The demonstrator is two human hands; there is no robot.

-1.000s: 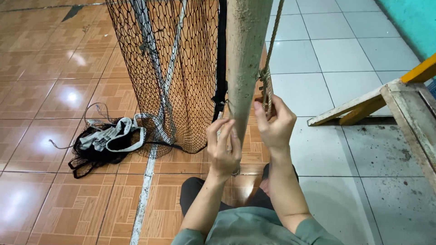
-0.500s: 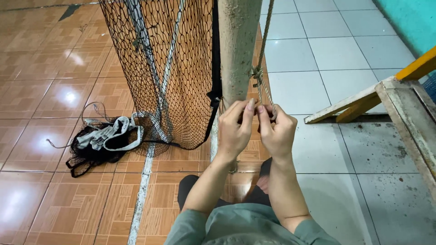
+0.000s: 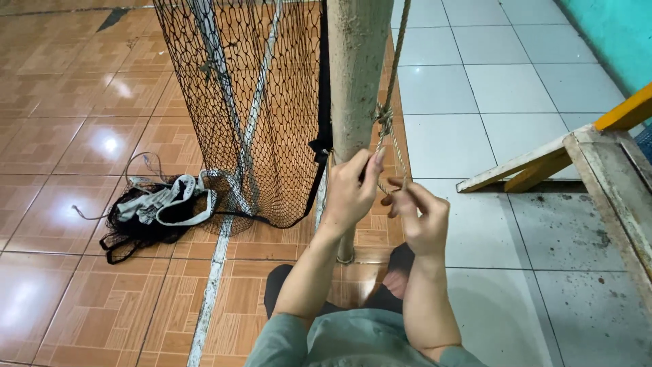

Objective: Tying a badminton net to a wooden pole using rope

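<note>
Right hand (image 3: 422, 219): nearest camera, right of post, fingertips pinching loose rope strand (image 3: 396, 153) just below knot.
Left hand (image 3: 351, 190): slightly farther, fingers curled against post front, thumb and forefinger pinching same strand beside post.
Rope: long axis near vertical, running up from both hands through knot (image 3: 384, 117) along post's right edge; right hand nearer free end.
Post (image 3: 356, 68): upright, black net (image 3: 251, 115) tied on left side.
Far: spare net bundle (image 3: 153, 214) on brown floor tiles.
</note>
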